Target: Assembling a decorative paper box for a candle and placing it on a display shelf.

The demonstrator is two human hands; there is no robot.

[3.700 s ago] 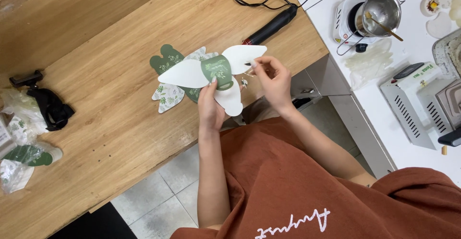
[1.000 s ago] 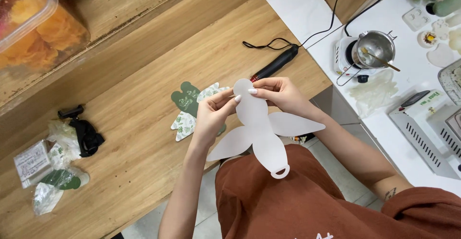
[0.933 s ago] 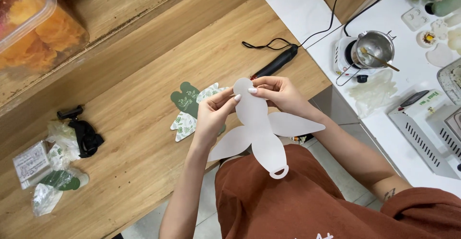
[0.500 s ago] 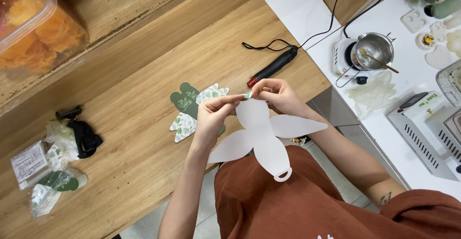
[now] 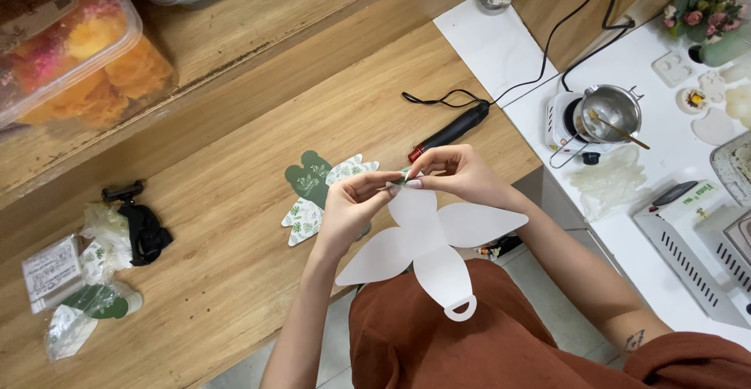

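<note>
Head view: I see left hand (image 5: 352,209) and right hand (image 5: 458,174) pinching top of white paper cutout (image 5: 426,244) together, fingertips meeting. Cutout hangs below both grips, long axis near-far, over table (image 5: 235,264) near edge. Four rounded petals, looped tab at bottom.

We were looking at a home craft workshop. A long wooden desk (image 5: 235,225) carried printed paper cutouts (image 5: 317,193), bags of supplies (image 5: 78,311) and a clear tub of dried flowers (image 5: 70,53). Beside it a white counter (image 5: 501,45) held a small hot plate with a metal melting pot (image 5: 606,111) (wax, by the look of it), pale moulded shapes (image 5: 716,115) and a corded glue gun (image 5: 454,129).
</note>
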